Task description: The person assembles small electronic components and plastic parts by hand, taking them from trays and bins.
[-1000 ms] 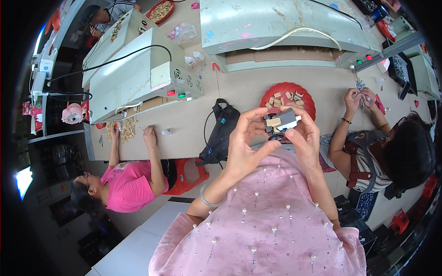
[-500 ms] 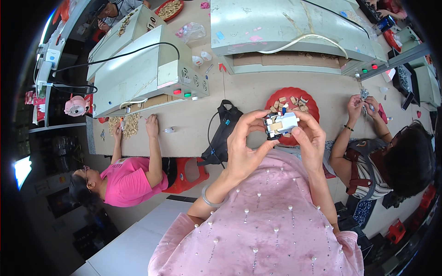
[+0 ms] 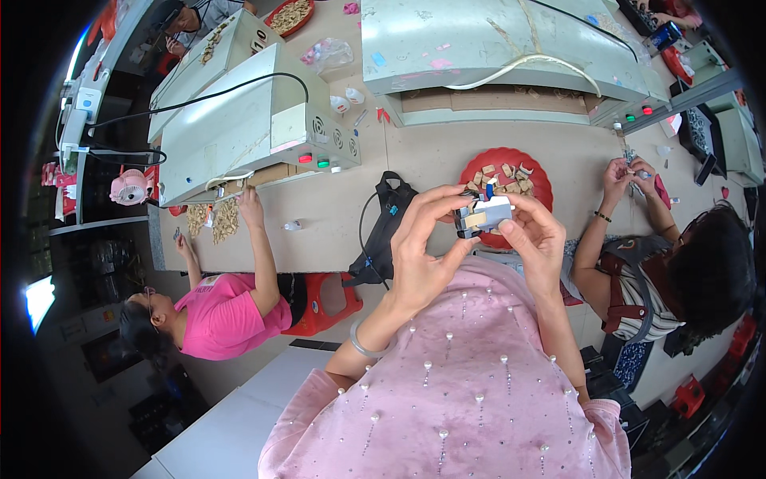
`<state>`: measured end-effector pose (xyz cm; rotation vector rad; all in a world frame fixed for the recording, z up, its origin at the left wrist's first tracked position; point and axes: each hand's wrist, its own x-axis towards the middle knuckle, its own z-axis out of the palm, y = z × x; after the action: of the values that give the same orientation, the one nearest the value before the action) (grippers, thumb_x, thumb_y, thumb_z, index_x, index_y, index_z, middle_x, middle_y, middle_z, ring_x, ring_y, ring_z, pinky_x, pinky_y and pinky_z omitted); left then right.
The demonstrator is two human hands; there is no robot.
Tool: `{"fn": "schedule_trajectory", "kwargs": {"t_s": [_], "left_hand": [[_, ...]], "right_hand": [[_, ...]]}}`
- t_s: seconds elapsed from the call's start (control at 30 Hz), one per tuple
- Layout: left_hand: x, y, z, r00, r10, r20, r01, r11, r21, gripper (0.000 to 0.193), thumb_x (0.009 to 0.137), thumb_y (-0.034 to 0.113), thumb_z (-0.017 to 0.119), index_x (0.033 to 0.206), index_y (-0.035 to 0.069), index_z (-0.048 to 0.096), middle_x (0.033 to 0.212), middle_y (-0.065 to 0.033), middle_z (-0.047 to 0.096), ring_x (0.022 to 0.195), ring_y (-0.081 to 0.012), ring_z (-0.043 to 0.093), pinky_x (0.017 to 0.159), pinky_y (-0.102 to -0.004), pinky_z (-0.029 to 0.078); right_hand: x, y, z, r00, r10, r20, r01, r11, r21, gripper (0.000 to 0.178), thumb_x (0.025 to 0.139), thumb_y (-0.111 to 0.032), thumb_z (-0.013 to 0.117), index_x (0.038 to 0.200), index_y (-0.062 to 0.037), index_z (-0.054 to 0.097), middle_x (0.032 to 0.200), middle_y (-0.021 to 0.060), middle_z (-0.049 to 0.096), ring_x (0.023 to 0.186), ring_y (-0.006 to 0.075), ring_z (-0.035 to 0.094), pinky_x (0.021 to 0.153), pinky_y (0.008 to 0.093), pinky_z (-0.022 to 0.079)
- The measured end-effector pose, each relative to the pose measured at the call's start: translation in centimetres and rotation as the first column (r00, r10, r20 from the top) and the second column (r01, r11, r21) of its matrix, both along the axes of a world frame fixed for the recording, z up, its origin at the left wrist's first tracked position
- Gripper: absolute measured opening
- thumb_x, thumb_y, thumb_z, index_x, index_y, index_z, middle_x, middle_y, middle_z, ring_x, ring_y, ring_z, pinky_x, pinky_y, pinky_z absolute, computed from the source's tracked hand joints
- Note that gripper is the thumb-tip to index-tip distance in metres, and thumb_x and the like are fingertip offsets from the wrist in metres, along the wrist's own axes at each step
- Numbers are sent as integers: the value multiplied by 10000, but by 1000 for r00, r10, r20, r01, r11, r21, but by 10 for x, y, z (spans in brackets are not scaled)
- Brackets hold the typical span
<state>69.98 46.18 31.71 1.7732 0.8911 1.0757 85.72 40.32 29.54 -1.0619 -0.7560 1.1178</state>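
Observation:
Both my hands hold up one small boxy plastic piece (image 3: 493,212), pale grey with black, tan and blue parts, whose exact kind I cannot tell. My left hand (image 3: 427,243) grips its black end between thumb and fingers. At the grey end, the thumb and fingers of my right hand (image 3: 536,238) close on it. The piece is above the near edge of the table, in front of a red scalloped plate (image 3: 545,180). Small tan blocks (image 3: 483,177) lie in that plate.
A black bag (image 3: 385,231) lies left of my hands. Pale machines (image 3: 495,48) with cables stand across the table. A person in pink (image 3: 227,315) works at the left beside tan pieces (image 3: 226,219); another person (image 3: 638,271) handles a small object at the right.
The piece has tilted in my hands, showing more of its side; both hands keep hold of it. At the left, the person in pink has moved one hand up toward the machine opening.

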Motion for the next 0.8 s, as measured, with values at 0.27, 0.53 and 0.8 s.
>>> {"fn": "schedule_trajectory", "kwargs": {"t_s": [0.27,0.53,0.8], "left_hand": [[1,-4,-4,997,62,42,-59,996,-72,538,655,-103,726,1148,8,538,1183,-142,562,1011,-185,582,798,-278,499],[-1,-2,-5,998,50,-30,-48,997,61,536,655,-83,742,1144,8,540,1167,-132,594,944,-165,598,801,-272,493],[-1,-2,-5,999,41,-31,-39,997,71,554,640,-81,751,1143,6,538,1160,-125,601,930,-157,595,802,-270,489]], "right_hand": [[0,0,0,1000,10,-14,-10,1000,-13,326,840,21,638,1158,46,574,1106,109,619,986,141,589,856,261,468],[2,-1,-4,1000,0,-17,-1,999,-51,309,852,0,635,1152,44,576,1054,87,629,975,128,583,848,254,466],[1,0,-3,1000,-24,-6,24,997,-69,318,859,-13,634,1164,48,567,1073,87,627,988,118,573,865,251,452]]}}
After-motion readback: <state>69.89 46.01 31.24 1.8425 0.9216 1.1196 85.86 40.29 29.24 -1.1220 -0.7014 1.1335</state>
